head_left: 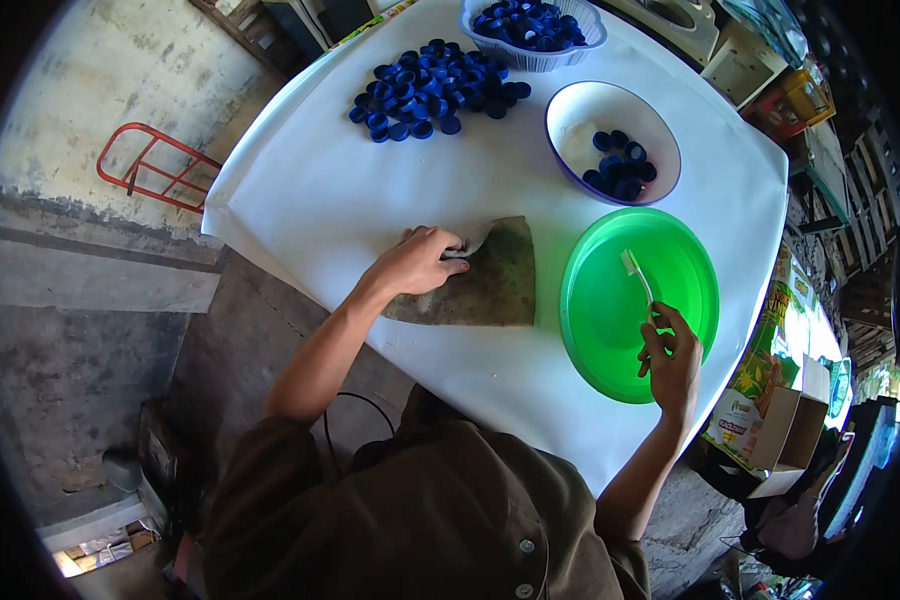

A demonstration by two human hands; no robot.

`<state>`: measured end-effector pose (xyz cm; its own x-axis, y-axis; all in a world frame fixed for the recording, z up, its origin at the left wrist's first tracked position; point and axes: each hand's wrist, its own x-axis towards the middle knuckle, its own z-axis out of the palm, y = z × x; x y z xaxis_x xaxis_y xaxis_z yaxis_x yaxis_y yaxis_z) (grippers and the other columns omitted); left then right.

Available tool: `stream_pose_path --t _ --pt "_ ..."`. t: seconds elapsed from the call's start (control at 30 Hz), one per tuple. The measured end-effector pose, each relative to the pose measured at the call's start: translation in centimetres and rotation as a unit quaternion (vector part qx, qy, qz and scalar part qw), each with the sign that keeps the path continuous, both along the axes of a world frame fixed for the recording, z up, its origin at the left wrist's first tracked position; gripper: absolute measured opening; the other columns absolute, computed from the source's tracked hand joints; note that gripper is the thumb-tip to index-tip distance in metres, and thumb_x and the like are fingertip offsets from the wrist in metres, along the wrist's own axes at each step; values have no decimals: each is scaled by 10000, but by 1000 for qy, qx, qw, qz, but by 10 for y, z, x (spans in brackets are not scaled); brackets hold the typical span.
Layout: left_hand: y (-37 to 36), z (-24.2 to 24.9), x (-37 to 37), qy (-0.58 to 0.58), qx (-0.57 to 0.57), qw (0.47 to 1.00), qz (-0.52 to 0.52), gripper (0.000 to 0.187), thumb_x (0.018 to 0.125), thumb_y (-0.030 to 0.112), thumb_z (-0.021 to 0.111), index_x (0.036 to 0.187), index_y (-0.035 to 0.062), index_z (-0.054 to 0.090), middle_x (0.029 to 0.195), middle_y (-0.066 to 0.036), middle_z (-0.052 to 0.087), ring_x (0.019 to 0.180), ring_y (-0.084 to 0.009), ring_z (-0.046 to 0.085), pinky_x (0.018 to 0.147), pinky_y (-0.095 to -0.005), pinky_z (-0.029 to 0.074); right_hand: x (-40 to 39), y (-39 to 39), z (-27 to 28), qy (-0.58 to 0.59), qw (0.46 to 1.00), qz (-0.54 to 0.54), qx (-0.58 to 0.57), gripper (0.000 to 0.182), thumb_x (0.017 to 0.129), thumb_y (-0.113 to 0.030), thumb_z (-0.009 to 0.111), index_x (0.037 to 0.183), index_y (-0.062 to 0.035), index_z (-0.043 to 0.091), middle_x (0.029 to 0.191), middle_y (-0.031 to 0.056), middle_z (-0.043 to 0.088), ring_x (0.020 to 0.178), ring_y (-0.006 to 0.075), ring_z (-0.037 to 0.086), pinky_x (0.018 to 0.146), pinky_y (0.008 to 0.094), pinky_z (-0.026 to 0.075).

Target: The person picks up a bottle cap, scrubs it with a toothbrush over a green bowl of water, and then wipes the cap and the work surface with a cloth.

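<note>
My left hand is closed on a bunched fold of a stained, brownish-grey cloth, which lies spread on the white-covered table. Whether the fold wraps anything I cannot tell. Over a bright green basin, my right hand grips a white toothbrush by its handle, bristle head pointing up and away from me. Behind the basin stands a white bowl with a purple outside, holding several dark blue bottle caps.
A loose pile of blue caps spreads across the far side of the table. Beside it, a pale ribbed basket is heaped with more caps. An open cardboard box stands off the right edge, and a red metal frame off the left.
</note>
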<state>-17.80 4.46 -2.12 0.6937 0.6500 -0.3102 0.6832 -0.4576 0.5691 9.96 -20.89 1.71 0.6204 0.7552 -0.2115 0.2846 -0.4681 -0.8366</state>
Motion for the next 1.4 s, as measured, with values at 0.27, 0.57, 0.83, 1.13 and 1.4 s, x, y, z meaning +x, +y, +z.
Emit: stream_pose_path --t 0.27,0.57,0.83,1.13,1.4 --pt "11 0 -3 -5 129 988 79 348 903 327 757 1160 105 678 1179 -78 577 1173 -280 506 1033 -464 352 3 -7 2 -1 1000 -7 10 322 930 -53 665 1234 53 643 952 117 687 587 130 621 440 278 479" --pt "-18 -10 -13 -174 115 977 51 298 792 23 817 1071 4 713 935 -102 642 763 -232 618 720 -362 517 0 -6 4 -2 1000 -6 4 322 933 -56 663 1237 49 644 964 114 684 591 130 620 450 278 475" --pt "-23 -16 -9 -142 188 971 46 281 796 51 808 1049 -18 708 950 -110 653 750 -256 641 741 -377 530 -2 -3 2 3 1000 3 0 327 933 -52 660 1244 50 643 976 113 686 591 127 617 452 276 477" --pt "-15 -4 -15 -509 -202 834 66 320 819 -92 703 1080 11 548 1118 -100 633 1079 -180 652 978 -335 560 -2 -12 8 18 1000 -19 18 335 949 -56 653 1260 66 627 988 115 680 589 118 606 453 272 465" --pt "-22 -1 -22 -355 62 933 -7 356 776 3 753 1128 28 702 1115 -102 671 1117 -235 622 1004 -389 509 -1 -12 6 23 1000 -11 14 339 949 -52 650 1265 68 622 990 115 679 589 114 603 456 270 464"
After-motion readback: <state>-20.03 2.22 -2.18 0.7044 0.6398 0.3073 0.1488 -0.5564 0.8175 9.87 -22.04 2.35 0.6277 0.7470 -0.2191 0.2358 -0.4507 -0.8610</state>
